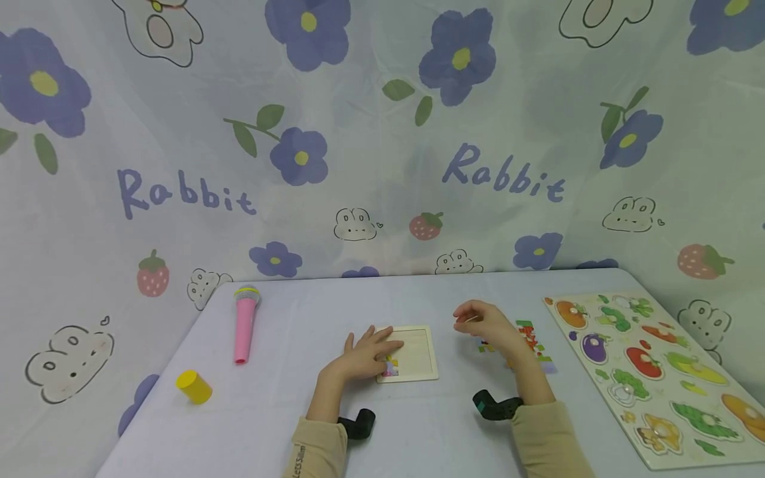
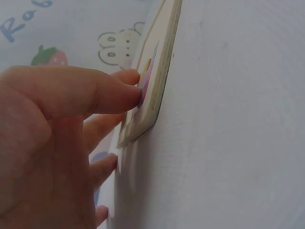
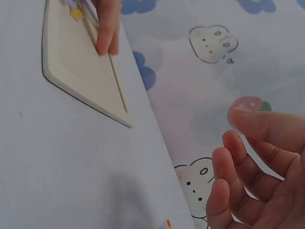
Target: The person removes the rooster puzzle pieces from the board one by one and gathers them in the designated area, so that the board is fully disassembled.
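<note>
A shallow light-wood puzzle tray (image 1: pixel 433 362) lies in the middle of the table, with a small purple and yellow puzzle piece (image 1: pixel 391 367) in its near left corner. My left hand (image 1: pixel 361 357) rests on the tray's left side with spread fingers. In the left wrist view its thumb touches the purple piece (image 2: pixel 146 88). To the right of the tray, my right hand (image 1: pixel 487 326) is raised above the table with loosely bent fingers. The right wrist view shows nothing held in that hand (image 3: pixel 267 181). Colourful puzzle pieces (image 1: pixel 527 334) lie beneath and beside it, partly hidden by the hand and forearm.
A large vegetable peg board (image 1: pixel 648 392) covers the table's right side. Toward the left lie a pink toy microphone (image 1: pixel 244 328) and a yellow cylinder (image 1: pixel 194 387). Behind the table (image 1: pixel 269 425) hangs a printed cloth (image 1: pixel 370 146).
</note>
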Motion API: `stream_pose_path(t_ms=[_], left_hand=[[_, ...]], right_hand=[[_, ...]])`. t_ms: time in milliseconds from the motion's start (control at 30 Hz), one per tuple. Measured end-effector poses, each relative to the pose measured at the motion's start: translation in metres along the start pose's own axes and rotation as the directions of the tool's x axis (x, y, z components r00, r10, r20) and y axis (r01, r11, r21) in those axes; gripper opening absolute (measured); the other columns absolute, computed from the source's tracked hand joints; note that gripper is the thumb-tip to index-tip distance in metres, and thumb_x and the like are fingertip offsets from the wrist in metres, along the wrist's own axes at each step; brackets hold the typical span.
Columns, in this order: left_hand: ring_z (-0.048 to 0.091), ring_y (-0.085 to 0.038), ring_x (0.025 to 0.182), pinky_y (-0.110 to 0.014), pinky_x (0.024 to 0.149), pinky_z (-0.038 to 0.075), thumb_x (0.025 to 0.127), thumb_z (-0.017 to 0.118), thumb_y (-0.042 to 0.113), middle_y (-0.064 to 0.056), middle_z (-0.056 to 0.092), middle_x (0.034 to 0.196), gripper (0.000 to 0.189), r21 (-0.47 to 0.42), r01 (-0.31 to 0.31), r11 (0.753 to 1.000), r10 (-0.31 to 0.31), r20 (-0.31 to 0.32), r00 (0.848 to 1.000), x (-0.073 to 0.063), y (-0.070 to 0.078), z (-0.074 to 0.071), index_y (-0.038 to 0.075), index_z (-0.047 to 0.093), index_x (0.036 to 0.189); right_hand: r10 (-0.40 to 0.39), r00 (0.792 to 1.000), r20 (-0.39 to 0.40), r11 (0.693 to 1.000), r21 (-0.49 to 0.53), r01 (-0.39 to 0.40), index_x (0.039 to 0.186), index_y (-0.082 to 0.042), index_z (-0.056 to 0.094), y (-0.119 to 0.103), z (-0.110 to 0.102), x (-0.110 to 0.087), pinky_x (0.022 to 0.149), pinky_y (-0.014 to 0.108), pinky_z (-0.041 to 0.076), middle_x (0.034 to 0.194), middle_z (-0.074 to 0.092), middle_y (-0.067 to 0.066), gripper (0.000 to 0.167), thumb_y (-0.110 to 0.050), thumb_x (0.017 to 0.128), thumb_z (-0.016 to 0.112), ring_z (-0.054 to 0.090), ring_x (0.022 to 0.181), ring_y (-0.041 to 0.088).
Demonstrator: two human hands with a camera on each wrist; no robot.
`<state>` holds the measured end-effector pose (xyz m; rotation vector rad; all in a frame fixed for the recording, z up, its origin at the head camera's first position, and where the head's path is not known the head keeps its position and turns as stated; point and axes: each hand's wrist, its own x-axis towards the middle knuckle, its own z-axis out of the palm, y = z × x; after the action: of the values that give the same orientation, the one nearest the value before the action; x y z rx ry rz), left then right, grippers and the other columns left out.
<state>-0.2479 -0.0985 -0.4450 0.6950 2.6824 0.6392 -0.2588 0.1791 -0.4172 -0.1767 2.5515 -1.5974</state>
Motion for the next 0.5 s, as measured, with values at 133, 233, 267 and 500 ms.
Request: stream_pose_path(t_ms=[133, 233, 267, 500], left_hand=[[0.011, -0.036, 0.140, -0.066, 0.104, -0.003, 0.083, 0.052, 0.015, -0.005, 0.027, 0.151, 0.052, 0.003, 0.001, 1.000, -0.001, -0.003, 1.000, 0.000, -0.001, 0.001, 0.020, 0.049, 0.135], [0.011, -0.036, 0.140, -0.065, 0.104, -0.002, 0.084, 0.052, 0.016, -0.004, 0.027, 0.151, 0.052, 0.013, 0.003, 1.000, -0.003, -0.004, 1.000, 0.001, -0.001, 0.002, 0.021, 0.049, 0.135], [0.011, -0.036, 0.140, -0.065, 0.104, -0.002, 0.084, 0.052, 0.016, -0.004, 0.027, 0.151, 0.052, 0.016, 0.004, 1.000, -0.004, -0.003, 1.000, 0.001, -0.002, 0.002, 0.021, 0.049, 0.135], [0.011, -0.035, 0.140, -0.065, 0.104, -0.002, 0.084, 0.053, 0.015, -0.004, 0.027, 0.151, 0.053, 0.005, 0.013, 1.000, -0.013, 0.001, 1.000, 0.002, -0.002, 0.002, 0.020, 0.048, 0.136]], right_hand=[[-0.007, 1.000, 0.013, 1.000, 0.005, 0.007, 0.105, 0.003, 0.059, 0.000, 0.009, 0.004, 0.073, 0.032, 0.047, 0.092, 0.060, 0.007, 0.028, -0.009, 0.082, 0.067, 0.056, 0.083, 0.019], [-0.028, 0.999, 0.041, 1.000, 0.014, 0.028, 0.105, 0.003, 0.059, -0.001, 0.016, 0.005, 0.073, 0.032, 0.047, 0.091, 0.060, 0.007, 0.027, -0.008, 0.081, 0.067, 0.056, 0.083, 0.019], [-0.038, 0.998, 0.048, 0.999, 0.017, 0.037, 0.104, 0.004, 0.059, -0.001, 0.019, 0.005, 0.073, 0.032, 0.047, 0.091, 0.060, 0.007, 0.027, -0.007, 0.081, 0.067, 0.056, 0.083, 0.019], [-0.076, 0.992, 0.100, 0.997, 0.007, 0.076, 0.098, 0.001, 0.061, -0.007, 0.038, 0.005, 0.070, 0.031, 0.047, 0.087, 0.061, 0.005, 0.021, -0.006, 0.080, 0.067, 0.056, 0.080, 0.019]])
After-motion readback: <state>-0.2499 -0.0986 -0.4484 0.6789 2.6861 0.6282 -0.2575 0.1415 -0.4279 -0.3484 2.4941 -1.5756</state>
